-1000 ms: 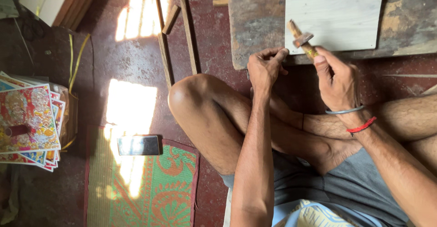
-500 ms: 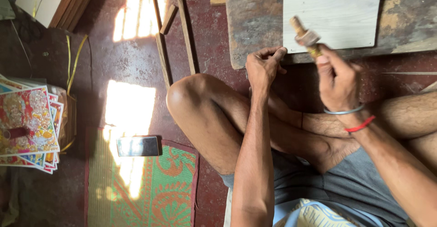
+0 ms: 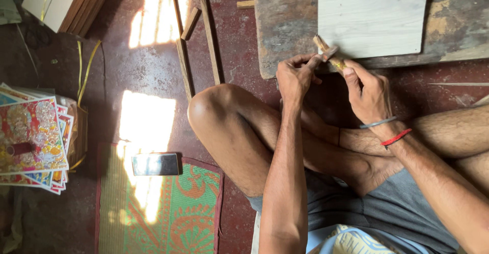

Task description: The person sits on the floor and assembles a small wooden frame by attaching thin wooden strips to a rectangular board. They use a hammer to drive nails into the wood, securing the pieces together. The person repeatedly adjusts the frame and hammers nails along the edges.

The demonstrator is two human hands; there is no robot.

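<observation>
Wooden stick (image 3: 326,50) gripped between closed fingers of left hand (image 3: 295,76) and right hand (image 3: 368,92).

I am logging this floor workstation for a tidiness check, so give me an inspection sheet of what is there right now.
Surface: worn wooden plank on a red floor, with a pale board lying on it.
Job's things: short wooden stick held at the plank's near edge.
Clutter: loose wooden strips, phone on a green mat, stack of colourful prints, tied bundle of boards.
Hands: left hand and right hand both grip the stick.
Cables: nothing seen.
Surroundings: sunlight patches on the floor.
</observation>
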